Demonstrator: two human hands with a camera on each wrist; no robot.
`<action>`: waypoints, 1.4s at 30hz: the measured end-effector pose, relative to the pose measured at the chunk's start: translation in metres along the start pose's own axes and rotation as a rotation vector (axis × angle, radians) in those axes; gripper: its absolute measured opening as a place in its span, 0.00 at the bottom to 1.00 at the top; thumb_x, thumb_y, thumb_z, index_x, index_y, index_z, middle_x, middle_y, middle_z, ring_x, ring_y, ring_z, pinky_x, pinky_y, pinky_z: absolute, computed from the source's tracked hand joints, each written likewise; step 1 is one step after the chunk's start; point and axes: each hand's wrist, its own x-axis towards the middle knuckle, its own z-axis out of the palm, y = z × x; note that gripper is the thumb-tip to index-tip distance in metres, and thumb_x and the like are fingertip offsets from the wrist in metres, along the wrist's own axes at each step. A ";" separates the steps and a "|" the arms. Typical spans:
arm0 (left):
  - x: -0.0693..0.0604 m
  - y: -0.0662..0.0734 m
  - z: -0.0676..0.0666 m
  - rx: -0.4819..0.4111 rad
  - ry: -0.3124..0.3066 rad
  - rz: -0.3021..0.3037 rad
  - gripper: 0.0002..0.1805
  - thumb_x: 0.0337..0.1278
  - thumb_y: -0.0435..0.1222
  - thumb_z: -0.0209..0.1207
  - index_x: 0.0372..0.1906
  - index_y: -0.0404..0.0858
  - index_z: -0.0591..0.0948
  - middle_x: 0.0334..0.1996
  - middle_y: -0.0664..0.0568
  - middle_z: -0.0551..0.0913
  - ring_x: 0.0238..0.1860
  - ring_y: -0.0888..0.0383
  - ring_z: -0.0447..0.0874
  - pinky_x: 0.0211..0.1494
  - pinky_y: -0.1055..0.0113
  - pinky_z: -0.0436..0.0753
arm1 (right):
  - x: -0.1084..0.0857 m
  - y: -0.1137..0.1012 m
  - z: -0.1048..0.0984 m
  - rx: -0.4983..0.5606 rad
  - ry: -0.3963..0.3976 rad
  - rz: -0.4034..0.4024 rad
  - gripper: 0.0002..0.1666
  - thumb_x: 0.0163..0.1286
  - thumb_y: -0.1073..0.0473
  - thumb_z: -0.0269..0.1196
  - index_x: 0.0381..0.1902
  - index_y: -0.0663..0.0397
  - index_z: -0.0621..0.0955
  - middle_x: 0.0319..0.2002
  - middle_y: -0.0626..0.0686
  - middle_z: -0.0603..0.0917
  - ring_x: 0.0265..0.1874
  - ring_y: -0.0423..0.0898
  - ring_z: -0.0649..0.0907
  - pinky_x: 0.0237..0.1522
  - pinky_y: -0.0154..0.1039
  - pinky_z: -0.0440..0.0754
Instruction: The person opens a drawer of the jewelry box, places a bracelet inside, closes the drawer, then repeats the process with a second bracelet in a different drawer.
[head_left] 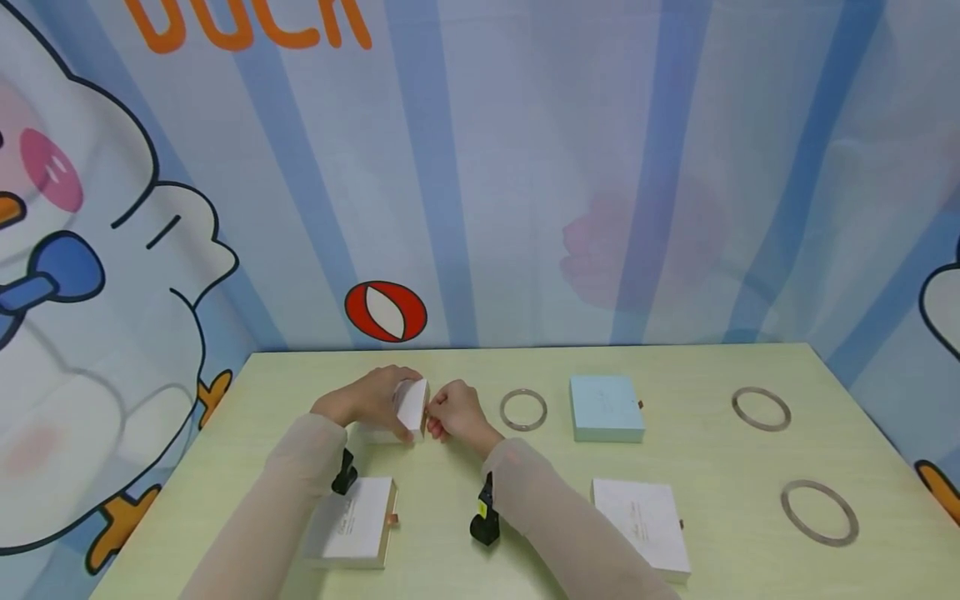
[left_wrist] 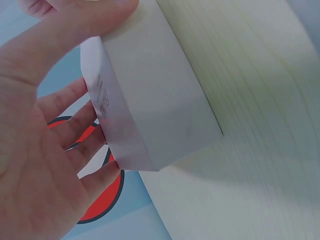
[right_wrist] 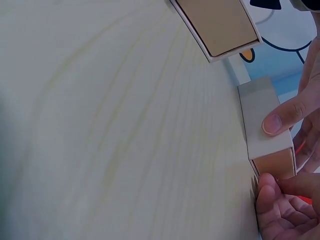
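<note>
A small white box (head_left: 411, 407) lies at the table's back left, gripped by my left hand (head_left: 375, 400) across its top and sides. In the left wrist view the thumb lies on one side of the box (left_wrist: 155, 95) and the fingers along another face. My right hand (head_left: 459, 414) is at the box's right end; in the right wrist view its thumb and finger (right_wrist: 290, 205) pinch something tiny at the tan end face of the box (right_wrist: 267, 120). The tab itself is mostly hidden by the fingertips.
Another white box (head_left: 354, 523) lies nearer at left. Right of my hands are a grey ring (head_left: 523, 410), a light blue box (head_left: 606, 408) and a white box (head_left: 643, 525). Two more rings (head_left: 761, 409) (head_left: 819, 512) lie far right. A printed curtain (head_left: 525, 167) hangs behind the table.
</note>
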 end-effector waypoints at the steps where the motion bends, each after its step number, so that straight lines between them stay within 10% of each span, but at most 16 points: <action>1: 0.000 0.000 0.000 0.000 -0.001 -0.002 0.49 0.32 0.39 0.82 0.66 0.33 0.73 0.61 0.42 0.74 0.56 0.46 0.71 0.63 0.47 0.72 | 0.000 0.000 0.000 0.000 -0.001 -0.002 0.15 0.71 0.72 0.58 0.23 0.72 0.81 0.15 0.61 0.82 0.09 0.43 0.77 0.13 0.33 0.77; 42: 0.001 0.001 -0.002 -0.021 -0.005 0.010 0.48 0.30 0.37 0.83 0.65 0.33 0.74 0.59 0.43 0.75 0.55 0.47 0.72 0.62 0.47 0.72 | 0.000 -0.001 -0.009 -0.092 -0.002 -0.031 0.14 0.67 0.74 0.59 0.20 0.70 0.82 0.17 0.63 0.83 0.09 0.43 0.77 0.14 0.34 0.77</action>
